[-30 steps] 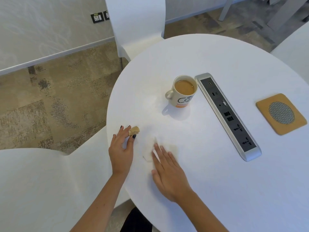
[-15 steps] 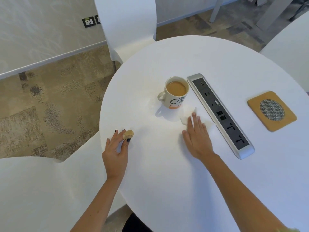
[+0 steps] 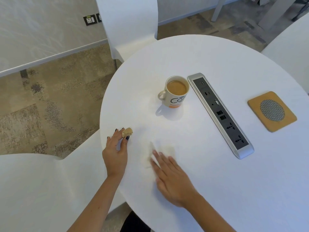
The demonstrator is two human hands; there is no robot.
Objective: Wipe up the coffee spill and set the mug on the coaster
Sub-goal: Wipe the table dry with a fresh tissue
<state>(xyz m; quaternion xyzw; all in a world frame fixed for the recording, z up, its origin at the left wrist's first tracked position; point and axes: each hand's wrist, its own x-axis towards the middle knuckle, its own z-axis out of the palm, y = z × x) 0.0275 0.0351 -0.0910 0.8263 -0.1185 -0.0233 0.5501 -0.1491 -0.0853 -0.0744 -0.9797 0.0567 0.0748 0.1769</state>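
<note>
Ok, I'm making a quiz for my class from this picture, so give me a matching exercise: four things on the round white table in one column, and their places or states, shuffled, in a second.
Things:
1. white ceramic mug with black lettering
2. square cork coaster with a round mesh centre
3. small crumpled brown-stained tissue wad
4. flat white tissue

Places or states:
A. pinched by the left hand
B. pressed under the right hand
C. full of milky coffee
D. bare, right of the silver power strip

Pairs: 1-C, 2-D, 3-A, 4-B
</note>
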